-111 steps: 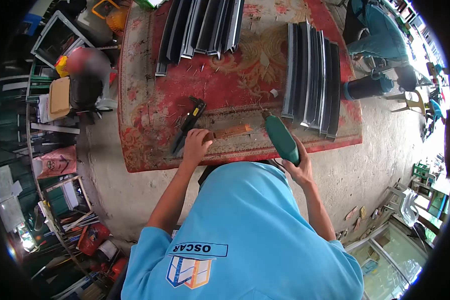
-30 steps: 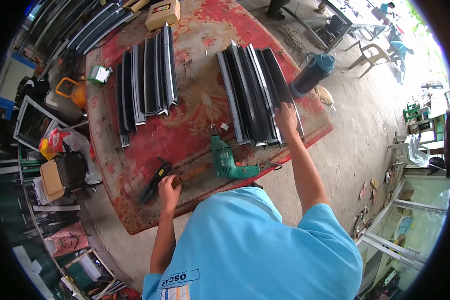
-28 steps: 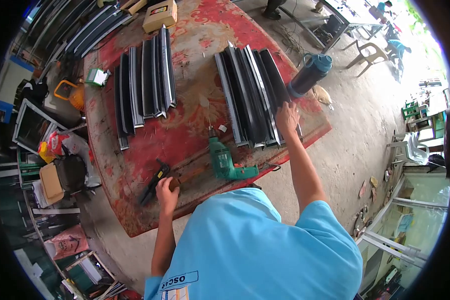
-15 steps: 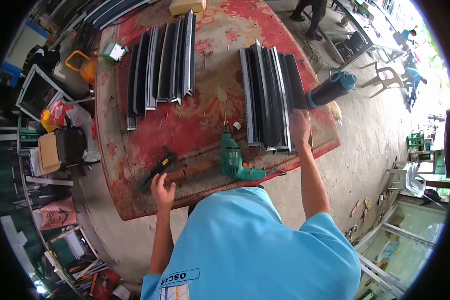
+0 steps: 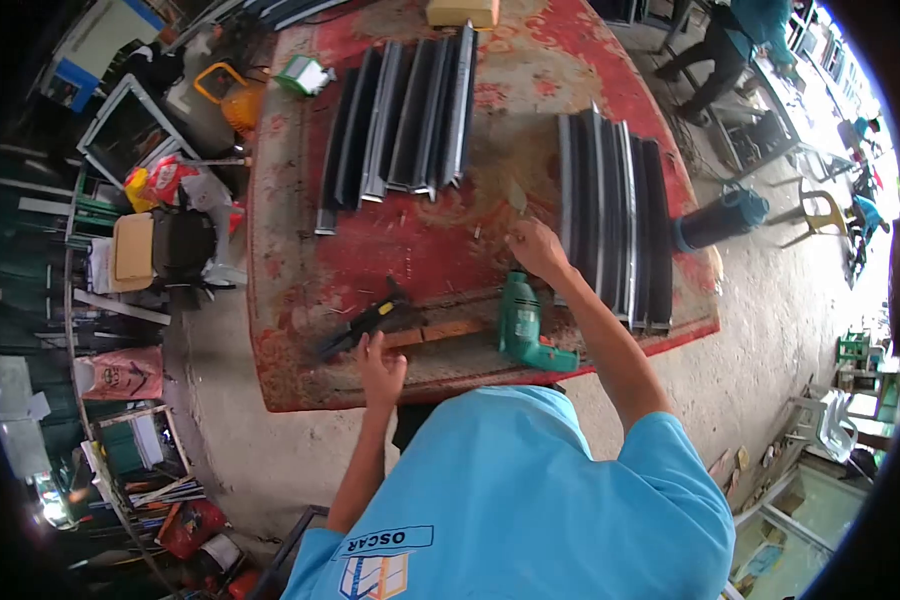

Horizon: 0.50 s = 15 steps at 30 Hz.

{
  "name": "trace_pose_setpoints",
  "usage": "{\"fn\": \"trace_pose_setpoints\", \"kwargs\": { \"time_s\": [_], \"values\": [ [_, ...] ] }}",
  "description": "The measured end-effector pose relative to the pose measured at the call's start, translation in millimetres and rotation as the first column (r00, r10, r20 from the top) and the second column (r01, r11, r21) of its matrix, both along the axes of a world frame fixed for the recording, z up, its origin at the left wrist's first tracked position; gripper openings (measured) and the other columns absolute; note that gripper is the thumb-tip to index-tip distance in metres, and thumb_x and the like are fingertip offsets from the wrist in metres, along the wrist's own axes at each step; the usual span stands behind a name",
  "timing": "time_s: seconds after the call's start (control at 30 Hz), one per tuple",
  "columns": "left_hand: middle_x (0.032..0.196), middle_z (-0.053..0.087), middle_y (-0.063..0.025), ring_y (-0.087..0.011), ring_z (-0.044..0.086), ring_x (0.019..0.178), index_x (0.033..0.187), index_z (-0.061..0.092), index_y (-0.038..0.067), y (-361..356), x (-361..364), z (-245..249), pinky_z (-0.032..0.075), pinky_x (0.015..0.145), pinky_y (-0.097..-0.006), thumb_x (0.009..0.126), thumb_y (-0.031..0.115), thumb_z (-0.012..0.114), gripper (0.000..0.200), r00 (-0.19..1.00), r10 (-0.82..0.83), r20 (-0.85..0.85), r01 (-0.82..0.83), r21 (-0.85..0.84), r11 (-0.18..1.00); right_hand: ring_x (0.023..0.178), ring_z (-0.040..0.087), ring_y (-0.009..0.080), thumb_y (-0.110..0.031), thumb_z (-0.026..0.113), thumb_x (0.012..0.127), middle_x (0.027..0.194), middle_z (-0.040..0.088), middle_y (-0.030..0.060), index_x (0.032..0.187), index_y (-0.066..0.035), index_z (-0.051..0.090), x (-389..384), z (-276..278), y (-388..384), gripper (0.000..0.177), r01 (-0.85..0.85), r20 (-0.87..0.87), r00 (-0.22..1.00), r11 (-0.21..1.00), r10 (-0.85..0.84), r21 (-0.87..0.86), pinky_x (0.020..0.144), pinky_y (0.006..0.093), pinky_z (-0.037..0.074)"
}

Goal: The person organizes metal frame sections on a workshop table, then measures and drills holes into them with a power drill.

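My left hand (image 5: 381, 372) is at the near edge of the table with its fingers apart, holding nothing. Just beyond it lies a black hand tool with a yellow label (image 5: 370, 318). My right hand (image 5: 538, 248) has curled fingers just past the front end of a green power drill (image 5: 522, 322), which lies on its side. The hand partly covers the drill's chuck, and what the fingers hold, if anything, is hidden. Dark metal profiles (image 5: 605, 215) lie side by side to the right of that hand. A second row of profiles (image 5: 395, 125) is farther left.
A worn red patterned cloth (image 5: 410, 255) covers the table. On it are a green-and-white box (image 5: 304, 75) and a yellowish block (image 5: 463, 12). At the right edge lies a dark bottle (image 5: 715, 220). Another person (image 5: 735, 45) stands beyond, at a metal-framed table.
My right hand has left the right-hand profiles and moved left to beside the drill's front end. My left hand stays near the black tool. The whole view has shifted.
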State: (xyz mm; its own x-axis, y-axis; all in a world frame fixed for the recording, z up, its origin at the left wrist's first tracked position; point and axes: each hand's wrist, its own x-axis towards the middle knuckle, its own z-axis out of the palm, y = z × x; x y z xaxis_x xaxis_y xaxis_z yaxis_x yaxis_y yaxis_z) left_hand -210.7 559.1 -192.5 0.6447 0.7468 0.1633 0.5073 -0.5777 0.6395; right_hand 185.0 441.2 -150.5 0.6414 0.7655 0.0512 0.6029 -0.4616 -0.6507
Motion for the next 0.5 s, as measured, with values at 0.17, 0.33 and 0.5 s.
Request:
{"fn": "trace_pose_setpoints", "kwargs": {
  "time_s": [0.17,0.33,0.5],
  "values": [
    [0.142,0.049,-0.0217,-0.0403,0.046,0.132,0.118,0.067,0.006,-15,-24,18,0.038,0.11,-0.0487,0.086,0.008,0.07,0.032,0.99,0.041,0.134,-0.037,-0.035,0.999,0.104,0.064,0.0435,-0.035,0.066,0.092,0.105,0.068,0.0266,0.107,0.003,0.067,26,-34,120,0.041,0.191,-0.163,0.97,0.98,-0.18,0.053,0.09,0.0476,0.05],
    [0.137,0.054,-0.0151,-0.0337,0.051,0.127,0.11,0.071,0.006,-22,-61,35,0.047,0.1,-0.0413,0.087,0.007,0.069,0.023,0.986,0.149,0.072,-0.132,-0.206,0.97,0.107,0.067,0.0433,-0.034,0.077,0.078,0.111,0.069,0.0288,0.11,0.007,0.062,66,-81,205,0.054,0.527,-0.183,0.826,0.845,-0.534,-0.086,0.089,0.049,0.055],
    [0.121,0.065,-0.0145,-0.0301,0.062,0.11,0.104,0.072,0.004,12,-85,58,0.054,0.085,-0.0354,0.088,0.005,0.069,0.017,0.955,0.283,0.087,-0.218,-0.443,0.87,0.072,0.062,0.0174,-0.011,0.07,0.088,0.093,0.066,0.0081,0.106,0.003,0.065,64,-55,189,0.023,0.503,-0.83,0.535,0.848,-0.155,0.166,0.061,0.0347,0.057]
  ]
}}
